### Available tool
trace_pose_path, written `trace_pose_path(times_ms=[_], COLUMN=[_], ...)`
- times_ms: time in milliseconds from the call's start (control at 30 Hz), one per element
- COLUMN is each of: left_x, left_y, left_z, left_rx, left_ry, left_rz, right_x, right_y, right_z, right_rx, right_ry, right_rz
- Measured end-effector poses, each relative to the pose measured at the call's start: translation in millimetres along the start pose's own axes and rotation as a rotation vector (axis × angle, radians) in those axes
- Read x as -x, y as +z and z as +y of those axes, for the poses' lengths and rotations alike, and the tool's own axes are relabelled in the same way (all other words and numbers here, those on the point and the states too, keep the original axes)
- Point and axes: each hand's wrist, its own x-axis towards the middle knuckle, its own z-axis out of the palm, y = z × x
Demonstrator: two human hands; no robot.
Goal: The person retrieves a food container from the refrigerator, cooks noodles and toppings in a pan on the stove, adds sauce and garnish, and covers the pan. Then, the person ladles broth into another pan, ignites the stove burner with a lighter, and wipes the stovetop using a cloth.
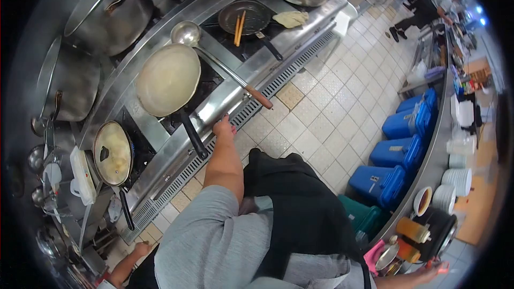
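Note:
At the front edge of the steel stove (211,109), my left hand (225,127) is closed, fingers curled beside the rail; what they grip is too small to tell. A large pale pan (170,80) with a black handle sits on a burner just beyond it. Beside that pan, a ladle (185,34) with a wooden handle lies across the stove front. At the lower right, my right hand (432,272) is closed round a small red object (443,267), near sauce bottles (412,230) on the counter.
A lidded pan (113,152), a dark pan (245,18) with chopsticks and large pots (110,13) stand on the stove. Blue bins (377,184) line the right counter, which bears stacked bowls (456,182). A co-worker's hand (142,249) shows lower left; another person (420,10) stands far off.

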Motion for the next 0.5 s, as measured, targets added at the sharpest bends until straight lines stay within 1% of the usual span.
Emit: trace_pose_path(times_ms=[33,67,100,133,167,200,233,267,300,333,367,400,433,467,500], left_x=[13.7,8.2,1.1,-6.5,-25.3,-27.9,-28.8,-29.5,-29.9,-29.1,-29.6,-29.7,-34.9,-27.3,-12.6], left_y=[1.1,1.8,0.8,-1.1,0.9,0.3,1.2,-1.9,-9.7,-19.7,-26.4,-28.7,-30.8,-32.0,-35.0], left_z=[9.4,12.8,13.7,11.3,-0.8,-2.2,-5.7,-11.2,-17.9,-24.0,-24.3,-24.4,-26.2,-24.2,-17.7], left_rx=[-0.011,0.01,-0.052,-0.113,-0.121,-0.093,-0.04,0.014,0.047,0.169,0.292,0.415,0.362,0.396,0.357], left_ry=[-0.013,-0.025,-0.033,-0.044,0.005,-0.011,0.026,0.063,0.044,0.031,0.036,0.05,0.029,0.035,0.066], left_rz=[0.066,0.07,0.039,0.011,0.047,0.064,0.021,-0.014,0.019,-0.132,-0.287,-0.45,-0.474,-0.453,-0.437], right_x=[-26.5,37.3,78.6,111.3,117.2,119.1,137.9,189.8,221.2,247.7,267.7,292.3,315.9,342.6,364.8], right_y=[4.9,75.6,128.2,172.8,195.1,223.2,254.5,297.9,329.0,361.6,388.6,416.9,444.0,470.5,497.4], right_z=[27.7,5.4,-24.8,-34.6,-28.7,-10.8,-14.4,-40.1,-48.1,-58.0,-54.8,-53.2,-48.4,-54.1,-34.7], right_rx=[0.152,-0.01,0.003,-0.097,0.085,0.087,0.202,0.218,0.283,0.299,0.326,0.316,0.384,0.343,0.279], right_ry=[0.163,0.063,0.101,0.056,0.068,0.063,0.035,-0.02,0.082,0.119,0.159,0.151,0.152,0.143,0.122], right_rz=[-0.131,-0.113,-0.236,-0.377,-0.54,-0.623,-0.85,-0.932,-1.002,-1.251,-1.396,-1.566,-1.663,-1.892,-2.028])
